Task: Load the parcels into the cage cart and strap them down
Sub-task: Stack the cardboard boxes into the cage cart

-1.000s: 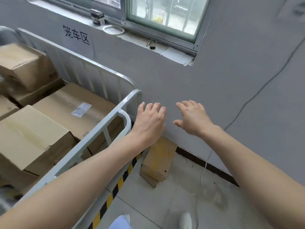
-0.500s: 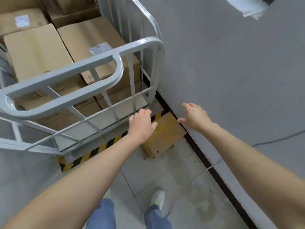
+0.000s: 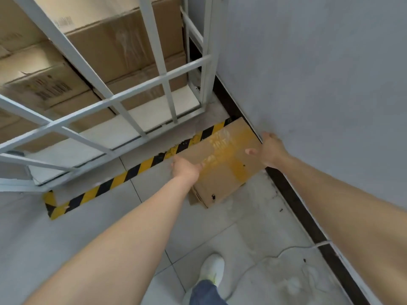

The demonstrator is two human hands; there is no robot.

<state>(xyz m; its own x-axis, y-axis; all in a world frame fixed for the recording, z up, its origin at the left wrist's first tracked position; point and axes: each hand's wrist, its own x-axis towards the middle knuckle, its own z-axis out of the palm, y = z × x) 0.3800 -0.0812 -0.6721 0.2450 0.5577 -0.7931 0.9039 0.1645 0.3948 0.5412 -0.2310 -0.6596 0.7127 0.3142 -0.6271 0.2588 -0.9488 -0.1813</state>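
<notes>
The left hand and right hand were spread with fingers uncurled at opposite edges of the cardboard parcel, which lay between them on the floor against the wall. Beyond the left hand stood the cage cart, stacked with boxes.

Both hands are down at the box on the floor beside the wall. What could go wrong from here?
1. The box lies close against the wall, so the right hand has little room there and may scrape or get a weak hold.
2. The cage cart stands close, so the box could knock its rails when lifted.
3. A loose cable lies near the shoe, a possible trip.
</notes>
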